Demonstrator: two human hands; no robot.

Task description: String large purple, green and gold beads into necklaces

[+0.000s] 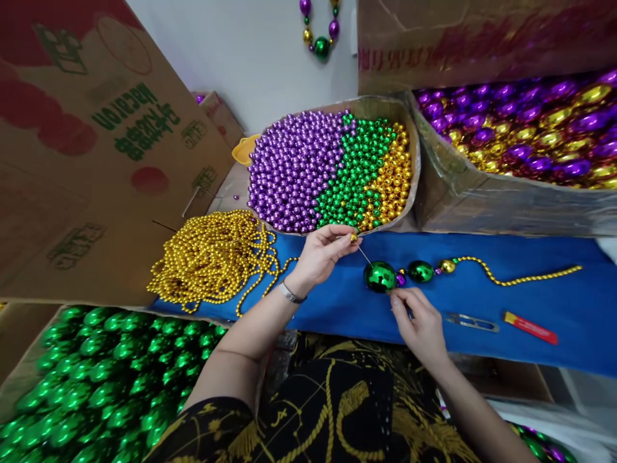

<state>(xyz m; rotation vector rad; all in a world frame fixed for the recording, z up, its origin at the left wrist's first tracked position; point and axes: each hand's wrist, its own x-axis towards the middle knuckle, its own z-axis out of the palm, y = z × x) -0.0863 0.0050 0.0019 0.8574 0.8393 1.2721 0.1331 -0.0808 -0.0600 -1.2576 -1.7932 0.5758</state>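
Observation:
My left hand pinches a small gold bead between thumb and fingertips. A thin needle or wire slants from that bead down to a large green bead. My right hand has its thumb and forefinger closed together at the lower edge of this green bead. Rightward from it runs the bead string: small purple beads, a second green bead, a larger gold bead and a strand of fine gold beads lying on the blue cloth.
A box of small purple, green and gold beads stands ahead. Tangled gold bead strands lie left. Boxes of large green beads and purple-gold beads flank me. Thread snips and a red cutter lie right.

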